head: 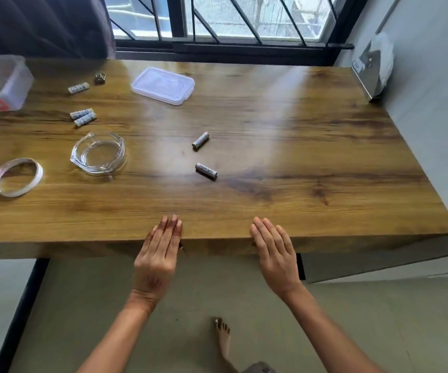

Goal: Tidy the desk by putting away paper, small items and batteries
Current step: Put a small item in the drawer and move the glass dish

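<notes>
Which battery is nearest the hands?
The grey battery, closest to the front edge of the desk. A white battery lies just beyond it; the other batteries sit far left.

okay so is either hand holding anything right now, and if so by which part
Nothing is held. The left hand and right hand are both flat and open at the desk's near edge.

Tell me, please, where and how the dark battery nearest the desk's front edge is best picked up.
Pinch the dark battery across the middle of its barrel, coming straight down from above. It lies flat on the desk with bare wood along both long sides, so a thumb and finger should fit there.
</notes>
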{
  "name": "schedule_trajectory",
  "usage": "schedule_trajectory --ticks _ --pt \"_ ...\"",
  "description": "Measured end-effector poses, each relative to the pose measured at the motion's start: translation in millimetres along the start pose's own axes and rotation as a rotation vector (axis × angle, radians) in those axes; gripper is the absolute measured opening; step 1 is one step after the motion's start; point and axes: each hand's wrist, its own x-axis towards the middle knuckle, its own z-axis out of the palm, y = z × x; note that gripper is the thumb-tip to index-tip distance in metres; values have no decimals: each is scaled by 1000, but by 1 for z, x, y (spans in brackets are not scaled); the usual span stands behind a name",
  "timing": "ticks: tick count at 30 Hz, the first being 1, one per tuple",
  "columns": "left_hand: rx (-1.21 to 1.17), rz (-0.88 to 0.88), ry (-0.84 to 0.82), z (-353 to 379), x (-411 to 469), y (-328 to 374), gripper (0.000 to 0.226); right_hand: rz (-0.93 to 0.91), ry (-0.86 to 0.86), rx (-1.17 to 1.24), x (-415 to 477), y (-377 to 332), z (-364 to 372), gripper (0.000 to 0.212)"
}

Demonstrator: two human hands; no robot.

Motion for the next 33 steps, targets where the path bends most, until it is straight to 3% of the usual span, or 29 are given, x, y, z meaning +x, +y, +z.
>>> schedule_trajectory --ticks 8,15,19,21,23,26,33 --pt "-11 -27 30 -2 5 1 69 10 69 -24 -2 1 11 36" --pt "-73 -47 -49 -14 10 -1 65 42 -16 -22 2 -4 -1 36" --pt "-87 -38 -198 -26 13 -10 73 21 -79 42 7 -8 -13 72" --pt "-75 -70 -271 -33 22 -22 80 51 -13 76 25 -15 -15 77" --pt "-123 -137 -268 -40 36 -38 78 87 27 178 52 -26 -14 78" --pt "-158 -279 -249 -50 58 -68 73 101 49 331 102 -45 -9 60" --pt "-477 -768 -229 -37 96 -152 73 291 -297 692 221 -103 20 54"
